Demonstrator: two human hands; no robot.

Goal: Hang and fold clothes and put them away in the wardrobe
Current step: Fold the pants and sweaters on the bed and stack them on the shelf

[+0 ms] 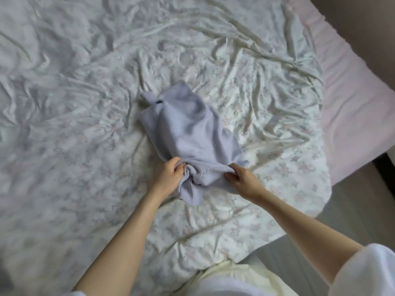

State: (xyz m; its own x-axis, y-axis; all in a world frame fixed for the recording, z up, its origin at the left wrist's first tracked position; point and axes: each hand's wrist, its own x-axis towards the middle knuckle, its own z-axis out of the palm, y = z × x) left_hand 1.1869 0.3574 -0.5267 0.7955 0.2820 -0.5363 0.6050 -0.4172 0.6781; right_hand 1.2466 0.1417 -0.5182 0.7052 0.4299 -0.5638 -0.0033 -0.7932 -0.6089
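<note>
Hands (170, 176) (243, 180), two, on one sweater (188, 129)

One lilac sweater (188, 133), one floral sheet (267, 86) (very rumpled), one pink mattress (352, 99), two hands

Sweater (188, 129): lilac knit, soft, matt; ribbed at hem. Bed sheet (267, 86): thin woven cloth, faint floral print, slight sheen, heavily creased. Mattress cover (352, 107): pale pink cloth, matt, smooth. Sleeve (367, 270): white, fleecy
</note>
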